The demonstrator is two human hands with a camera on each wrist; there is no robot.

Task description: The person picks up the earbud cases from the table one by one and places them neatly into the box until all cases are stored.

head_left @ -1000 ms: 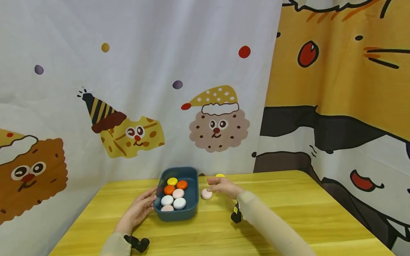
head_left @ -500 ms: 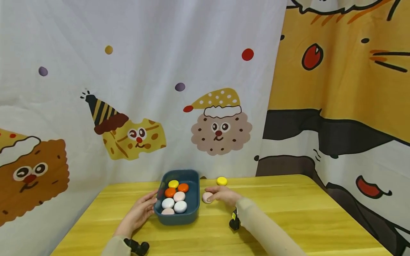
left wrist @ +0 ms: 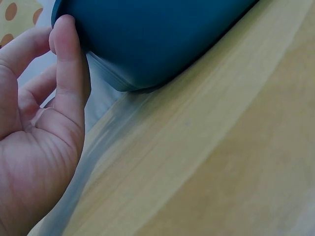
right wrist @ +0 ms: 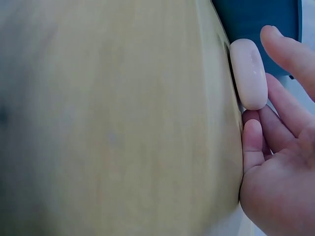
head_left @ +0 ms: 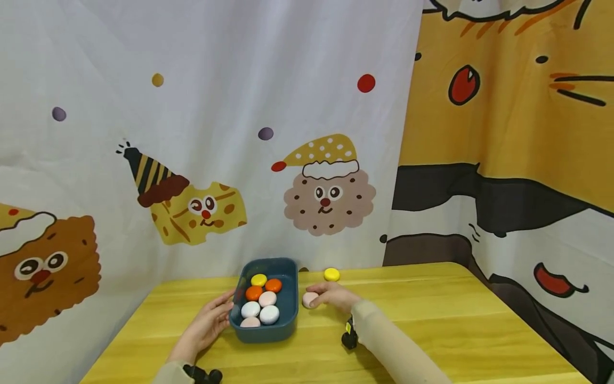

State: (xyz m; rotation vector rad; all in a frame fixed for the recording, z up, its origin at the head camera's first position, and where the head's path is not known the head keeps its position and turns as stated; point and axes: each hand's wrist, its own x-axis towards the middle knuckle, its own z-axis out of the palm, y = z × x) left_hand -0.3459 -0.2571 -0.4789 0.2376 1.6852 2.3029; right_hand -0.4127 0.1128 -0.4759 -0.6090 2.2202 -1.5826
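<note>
A dark blue bin stands on the table, holding several glossy rounded discs in yellow, orange, white and pale pink. My left hand rests its fairly straight fingers against the bin's left side. Its thumb touches the bin near the rim in the left wrist view. Right of the bin, a pale pink disc lies flat on the table. Around it sits my right hand, fingers at the disc's far side. In the right wrist view the right thumb shows a gap from the disc.
A yellow disc lies near the table's back edge, beyond my right hand. The wooden table ends at a printed cloth behind it. Black wrist cameras are strapped to both wrists.
My right hand has come down around the pale pink disc from just behind it, uncovering the yellow disc. The left hand has stayed at the bin. The head view has shifted slightly.
</note>
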